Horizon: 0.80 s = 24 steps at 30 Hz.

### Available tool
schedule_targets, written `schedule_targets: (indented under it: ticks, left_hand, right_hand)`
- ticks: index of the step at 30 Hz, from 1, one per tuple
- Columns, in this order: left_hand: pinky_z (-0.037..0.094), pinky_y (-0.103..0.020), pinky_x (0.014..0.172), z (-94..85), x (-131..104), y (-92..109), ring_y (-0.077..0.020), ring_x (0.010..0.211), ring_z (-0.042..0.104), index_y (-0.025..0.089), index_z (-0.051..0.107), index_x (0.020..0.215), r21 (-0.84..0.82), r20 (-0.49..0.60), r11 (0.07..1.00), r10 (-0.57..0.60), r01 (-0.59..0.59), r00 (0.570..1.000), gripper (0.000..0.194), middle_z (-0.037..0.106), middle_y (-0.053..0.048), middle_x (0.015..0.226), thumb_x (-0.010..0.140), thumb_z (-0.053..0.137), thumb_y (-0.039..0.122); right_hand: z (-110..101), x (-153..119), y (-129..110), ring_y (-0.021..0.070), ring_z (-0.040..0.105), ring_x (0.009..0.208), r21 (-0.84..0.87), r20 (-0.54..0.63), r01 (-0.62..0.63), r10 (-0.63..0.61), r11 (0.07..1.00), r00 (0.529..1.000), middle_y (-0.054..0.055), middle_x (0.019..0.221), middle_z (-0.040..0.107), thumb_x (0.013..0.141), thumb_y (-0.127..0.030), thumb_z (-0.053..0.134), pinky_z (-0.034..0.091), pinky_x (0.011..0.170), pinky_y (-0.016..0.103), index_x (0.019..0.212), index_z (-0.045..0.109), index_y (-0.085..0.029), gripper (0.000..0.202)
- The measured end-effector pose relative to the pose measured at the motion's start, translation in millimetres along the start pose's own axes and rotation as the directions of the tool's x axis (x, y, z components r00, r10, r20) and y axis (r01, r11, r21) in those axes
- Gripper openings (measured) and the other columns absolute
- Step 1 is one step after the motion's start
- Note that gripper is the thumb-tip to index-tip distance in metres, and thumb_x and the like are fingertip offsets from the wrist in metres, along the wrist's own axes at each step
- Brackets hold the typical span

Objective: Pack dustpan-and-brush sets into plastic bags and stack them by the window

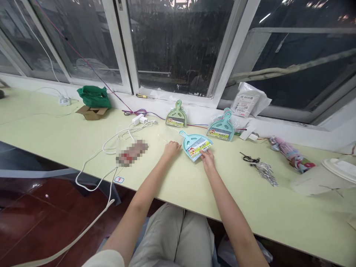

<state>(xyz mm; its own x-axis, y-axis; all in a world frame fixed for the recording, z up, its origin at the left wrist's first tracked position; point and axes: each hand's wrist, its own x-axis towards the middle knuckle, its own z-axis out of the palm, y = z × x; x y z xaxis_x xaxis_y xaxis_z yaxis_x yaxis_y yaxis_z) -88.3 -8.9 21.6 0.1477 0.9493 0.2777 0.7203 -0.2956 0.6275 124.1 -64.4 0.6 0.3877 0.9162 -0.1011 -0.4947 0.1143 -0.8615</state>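
My right hand (208,157) grips the wide edge of a light-blue mini dustpan (196,145), thumb on top near the label. A small brush with striped bristles lies in the pan, partly behind a yellow and white label (199,149). The pan's handle points up and to the left, just above the table. My left hand (171,149) is closed, beside the pan's left edge; whatever its fingers hold is hidden. A clear plastic film (167,135) lies behind that hand.
Against the window wall stand a green dustpan set (177,118) and a stack of blue ones (221,128). White cables (104,146) and a blurred-out item (132,153) are on the left. Keys (265,170), a folded umbrella (292,152) and a white cup (325,177) lie to the right.
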Motion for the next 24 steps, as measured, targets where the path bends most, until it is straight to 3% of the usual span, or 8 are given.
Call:
schedule_targets:
  ticks: [3,5,8,11,13,15,24]
  left_hand:
    - [0.041,-0.037,0.092,4.5,-3.7,6.5,-0.025,0.098,0.06,0.025,0.06,0.114,-0.276,-0.088,0.959,-0.087,0.059,0.992,0.03,0.064,-0.006,0.076,0.086,0.053,0.022]
    - [0.039,-0.038,0.094,2.8,-3.7,5.3,-0.0251,0.103,0.058,0.027,0.055,0.122,-0.295,-0.098,0.95,-0.139,0.104,0.985,0.039,0.065,-0.006,0.083,0.083,0.056,0.019]
    - [0.033,-0.043,0.099,2.4,-4.1,2.5,-0.0305,0.116,0.049,0.025,0.06,0.114,-0.085,-0.074,0.989,-0.131,0.124,0.989,0.04,0.062,-0.013,0.111,0.075,0.069,0.024]
    - [0.028,-0.046,0.103,5.6,-5.5,2.6,-0.0336,0.124,0.041,0.023,0.066,0.103,0.07,-0.035,0.996,-0.061,0.063,0.998,0.029,0.055,-0.014,0.126,0.074,0.072,0.028]
    - [0.03,-0.046,0.101,7.7,-6.0,3.9,-0.0323,0.121,0.043,0.023,0.068,0.099,0.088,-0.014,0.995,-0.042,0.044,0.999,0.018,0.057,-0.014,0.125,0.083,0.061,0.027]
    - [0.034,-0.044,0.097,7.8,-5.5,5.1,-0.0307,0.116,0.047,0.022,0.07,0.096,0.111,-0.005,0.993,-0.048,0.049,0.999,0.021,0.061,-0.014,0.119,0.088,0.051,0.024]
    - [0.037,-0.041,0.085,-15.4,2.8,0.6,-0.031,0.092,0.061,0.015,0.069,0.074,0.362,0.054,0.927,-0.123,0.095,0.991,0.024,0.066,-0.019,0.089,0.08,0.048,0.008]
  right_hand:
    - [0.6,-0.6,-5.0,0.0197,0.071,0.087,-0.013,0.001,-0.021,0.021,1.0,1.0,0.001,0.082,0.073,0.056,-0.011,0.078,0.06,0.082,0.033,0.09,0.064,-0.02,0.038]
    - [1.4,-0.4,-7.3,0.0196,0.071,0.085,-0.023,0.014,-0.032,0.032,0.999,0.999,0.001,0.08,0.073,0.057,-0.011,0.078,0.06,0.082,0.034,0.089,0.064,-0.019,0.036]
    - [1.5,0.9,-8.1,0.0192,0.071,0.083,-0.047,0.028,-0.034,0.035,0.998,0.999,0.001,0.08,0.073,0.058,-0.011,0.078,0.061,0.081,0.034,0.088,0.064,-0.019,0.034]
    - [0.0,2.6,-6.9,0.0196,0.072,0.082,-0.065,0.046,-0.053,0.056,0.996,0.997,0.001,0.08,0.073,0.059,-0.01,0.078,0.061,0.08,0.033,0.088,0.064,-0.019,0.033]
    - [-1.2,3.7,-6.2,0.0197,0.072,0.082,-0.065,0.06,-0.083,0.087,0.994,0.994,0.002,0.08,0.073,0.059,-0.008,0.077,0.061,0.08,0.033,0.087,0.065,-0.018,0.032]
    - [-2.5,4.7,-6.3,0.0192,0.072,0.08,-0.066,0.058,-0.108,0.112,0.992,0.992,0.001,0.079,0.073,0.06,-0.007,0.076,0.062,0.078,0.032,0.085,0.065,-0.018,0.03]
    - [-9.1,9.8,-11.6,0.0192,0.072,0.073,-0.103,0.043,-0.199,0.204,0.975,0.978,0.003,0.075,0.074,0.06,0.0,0.073,0.063,0.068,0.03,0.078,0.065,-0.015,0.025]
